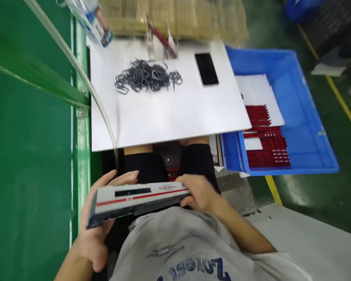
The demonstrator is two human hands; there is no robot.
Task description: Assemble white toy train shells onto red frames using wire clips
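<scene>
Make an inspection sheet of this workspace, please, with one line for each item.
surface: flat white board, lying level
job's things: long flat white-and-red carton; heap of dark grey wire clips
clutter: black smartphone; clear plastic bottle; blue plastic crate holding red-and-white cards
hands: left hand and right hand both grip the carton
cables: nothing seen
surroundings: green panel; green floor with yellow line

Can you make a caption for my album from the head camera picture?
Left hand and right hand hold a red-striped white box in front of a white board bearing dark wire clips.
</scene>
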